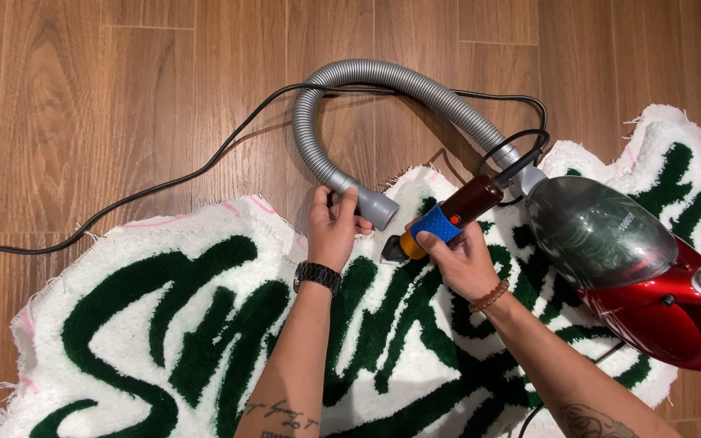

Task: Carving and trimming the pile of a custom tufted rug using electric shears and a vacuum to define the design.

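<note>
On the green-and-white tufted rug point(204, 324), the left hand point(333, 227) grips the grey hose nozzle point(371, 204); the right hand point(460, 255) clasps a brown trimmer point(448, 217). The red vacuum point(651, 276) lies to the right, its black cord point(164, 182) across the wooden floor point(83, 97) beyond.

Tufted pile, ribbed plastic, glossy shell, on a wood-grain floor point(123, 81).
Shaggy white-and-green rug point(204, 324); matt grey ribbed hose point(391, 77); shiny red vacuum body point(675, 316) under a smoky clear dome; glossy brown trimmer point(448, 217) wrapped in textured blue grip; smooth black cord point(164, 182).
</note>
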